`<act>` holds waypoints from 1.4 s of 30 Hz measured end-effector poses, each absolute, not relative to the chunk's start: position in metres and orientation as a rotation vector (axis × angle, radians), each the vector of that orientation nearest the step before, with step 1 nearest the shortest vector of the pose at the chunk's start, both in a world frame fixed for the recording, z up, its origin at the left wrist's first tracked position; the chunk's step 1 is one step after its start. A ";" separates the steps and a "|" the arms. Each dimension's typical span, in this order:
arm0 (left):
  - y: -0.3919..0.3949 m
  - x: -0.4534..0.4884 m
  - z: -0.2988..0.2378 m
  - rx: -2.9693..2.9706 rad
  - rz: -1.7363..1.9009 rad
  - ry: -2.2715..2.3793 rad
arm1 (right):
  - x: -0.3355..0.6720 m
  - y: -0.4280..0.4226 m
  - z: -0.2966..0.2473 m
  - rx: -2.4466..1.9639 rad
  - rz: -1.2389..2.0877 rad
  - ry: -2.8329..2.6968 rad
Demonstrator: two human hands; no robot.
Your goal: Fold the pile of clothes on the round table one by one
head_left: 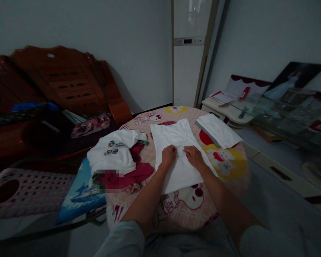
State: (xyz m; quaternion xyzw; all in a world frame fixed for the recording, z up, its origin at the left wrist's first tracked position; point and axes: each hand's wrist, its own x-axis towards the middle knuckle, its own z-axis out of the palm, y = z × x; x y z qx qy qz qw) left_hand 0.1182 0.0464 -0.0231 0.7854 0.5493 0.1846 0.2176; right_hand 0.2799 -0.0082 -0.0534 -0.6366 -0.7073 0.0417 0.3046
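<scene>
A white shirt (180, 175) lies flat on the round table (147, 121), its sides tucked into a long narrow shape with the neckline at the far end. My left hand (169, 156) is on the shirt's middle, its fingers curled and closed on the fabric. Just beside it, my right hand (194, 156) pinches the same cloth, with a small gap between the two hands. To the left sits a loose heap of clothes, a white printed shirt (115, 148) on top of red garments (141, 173). Folded white clothing (219, 129) rests on something grey at the right.
A carved wooden chair (66, 78) stands at the back left, with clothes on its seat. Left of the table is a pink woven basket (40, 185). A tall white air conditioner (189, 71) stands behind. Along the right runs a glass-topped cabinet (291, 125) holding various items.
</scene>
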 end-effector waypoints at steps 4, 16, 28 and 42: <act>0.032 0.107 -0.040 2.134 0.685 1.199 | 0.281 -0.006 -0.055 -1.703 0.133 -1.872; 0.019 0.040 -0.026 2.519 0.316 1.188 | 0.329 -0.028 -0.066 -1.629 0.046 -1.952; 0.028 0.005 -0.013 2.085 0.389 1.182 | 0.366 -0.048 -0.048 -1.883 0.289 -1.587; -0.007 0.007 -0.046 1.281 0.696 1.107 | 0.355 -0.053 -0.040 -1.841 0.298 -1.540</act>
